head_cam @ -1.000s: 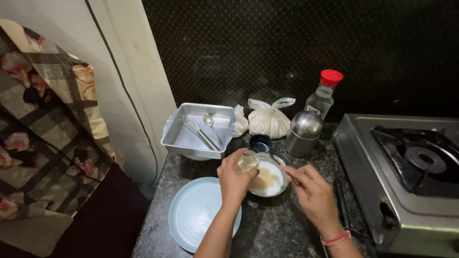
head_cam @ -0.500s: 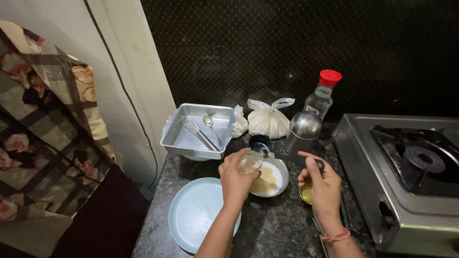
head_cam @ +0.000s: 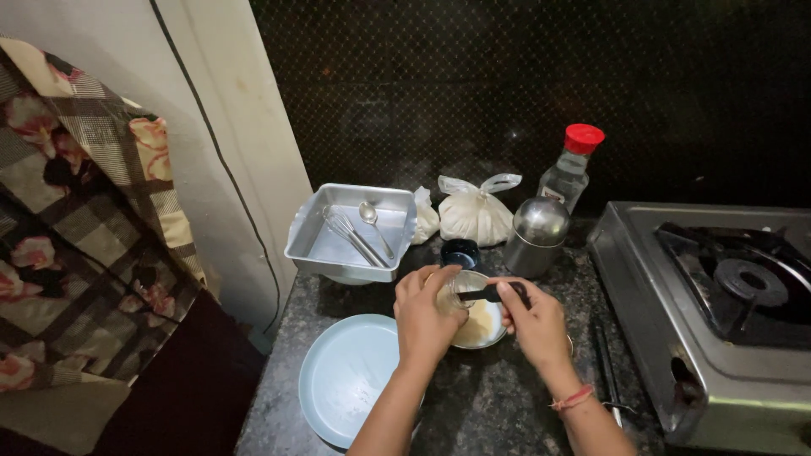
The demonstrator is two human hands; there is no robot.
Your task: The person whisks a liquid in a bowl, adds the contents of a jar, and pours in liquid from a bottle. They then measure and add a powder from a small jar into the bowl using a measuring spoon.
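My left hand grips a small clear cup tilted over a small white bowl that holds a pale batter. My right hand holds a black-handled spoon with its tip at the cup's mouth. Both hands sit above the bowl on the dark stone counter. A pale blue plate lies just left of the bowl, partly under my left forearm.
A square metal pan holding a whisk and a spoon stands at the back left. Behind the bowl are a small dark cup, tied white bags, a steel canister and a red-capped bottle. A gas stove fills the right.
My right hand has come back from the right side of the counter to the bowl and now brings the spoon to the cup. The left hand has stayed over the bowl.
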